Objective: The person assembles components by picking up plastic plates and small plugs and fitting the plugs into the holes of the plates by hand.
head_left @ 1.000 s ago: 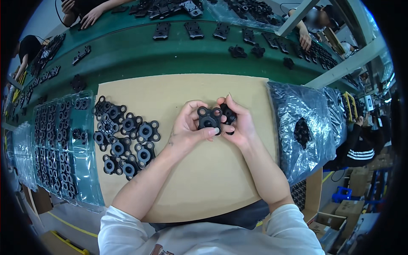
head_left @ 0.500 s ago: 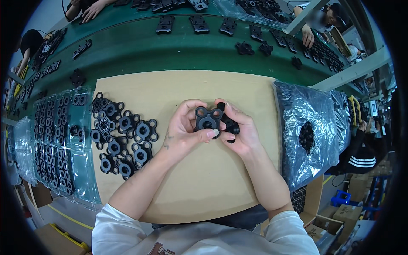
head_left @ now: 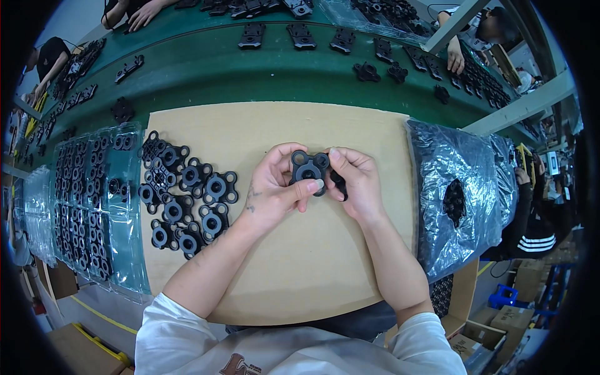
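Observation:
Over the middle of the cardboard sheet, my left hand grips a black plastic bracket with ring-shaped corners and a raised round centre. Its thumb lies across the bracket's lower part. My right hand is closed, its thumb and forefinger at the bracket's upper right ring. A second black plastic piece shows partly under the right fingers; the rest of it is hidden. To the left, similar black brackets lie in a loose cluster on the cardboard.
Clear plastic trays of black parts stand at the left. A large clear bag with a torn hole lies at the right. Beyond the cardboard runs a green conveyor belt bearing black parts. Other people work along it. A grey metal post slants in at right.
My right thumb and forefinger have come onto the bracket's upper right ring. The second black piece, more exposed before, is now mostly covered by my right fingers. The whole view has shifted slightly.

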`<move>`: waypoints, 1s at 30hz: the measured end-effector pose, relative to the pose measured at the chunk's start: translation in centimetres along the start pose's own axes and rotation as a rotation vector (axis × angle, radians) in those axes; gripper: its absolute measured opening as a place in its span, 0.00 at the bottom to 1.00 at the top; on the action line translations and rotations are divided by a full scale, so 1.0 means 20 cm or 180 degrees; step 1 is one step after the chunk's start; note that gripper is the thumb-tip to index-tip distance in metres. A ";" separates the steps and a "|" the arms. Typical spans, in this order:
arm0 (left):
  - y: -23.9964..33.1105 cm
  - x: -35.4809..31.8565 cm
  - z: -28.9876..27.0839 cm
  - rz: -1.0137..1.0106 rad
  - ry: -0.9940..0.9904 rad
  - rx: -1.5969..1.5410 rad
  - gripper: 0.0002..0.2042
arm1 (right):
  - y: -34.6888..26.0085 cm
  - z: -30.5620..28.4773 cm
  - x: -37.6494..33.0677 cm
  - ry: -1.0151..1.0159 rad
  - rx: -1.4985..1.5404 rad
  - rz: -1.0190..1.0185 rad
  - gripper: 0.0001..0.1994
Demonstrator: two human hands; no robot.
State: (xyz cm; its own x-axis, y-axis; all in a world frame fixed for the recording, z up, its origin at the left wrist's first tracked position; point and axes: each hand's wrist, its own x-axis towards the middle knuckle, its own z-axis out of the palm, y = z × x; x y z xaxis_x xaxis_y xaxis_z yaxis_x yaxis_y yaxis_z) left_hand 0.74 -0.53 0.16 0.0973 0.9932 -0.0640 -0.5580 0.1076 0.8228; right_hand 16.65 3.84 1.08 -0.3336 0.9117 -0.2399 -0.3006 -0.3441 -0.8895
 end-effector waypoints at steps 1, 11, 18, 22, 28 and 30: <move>0.00 0.00 0.00 0.0003 -0.0006 0.0002 0.25 | 0.01 0.01 0.00 0.0001 0.0000 -0.0007 0.09; -0.01 0.00 0.00 -0.0087 0.0140 -0.0011 0.23 | 0.04 0.03 0.01 0.0028 -0.0598 -0.0600 0.08; 0.01 0.01 0.01 -0.0117 0.0130 -0.0020 0.23 | 0.03 0.01 0.00 -0.0003 0.0725 0.0309 0.07; 0.00 0.01 0.00 -0.0104 0.0088 0.0017 0.24 | -0.02 0.02 0.03 0.0108 0.1327 0.0502 0.08; -0.01 0.01 0.03 0.0076 0.0078 -0.0173 0.26 | -0.08 -0.06 0.04 0.0086 0.2477 0.0684 0.10; 0.01 0.00 0.06 0.0208 0.0191 -0.0390 0.26 | -0.05 -0.10 0.04 -0.0255 0.2388 0.0534 0.11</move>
State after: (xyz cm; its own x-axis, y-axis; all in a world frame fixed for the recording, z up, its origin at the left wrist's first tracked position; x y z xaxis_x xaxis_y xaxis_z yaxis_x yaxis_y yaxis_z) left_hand 1.62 -0.52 0.91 0.0100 0.9987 -0.0492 -0.6583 0.0436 0.7515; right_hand 18.47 5.35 1.04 -0.4832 0.8246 -0.2940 -0.7559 -0.5624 -0.3352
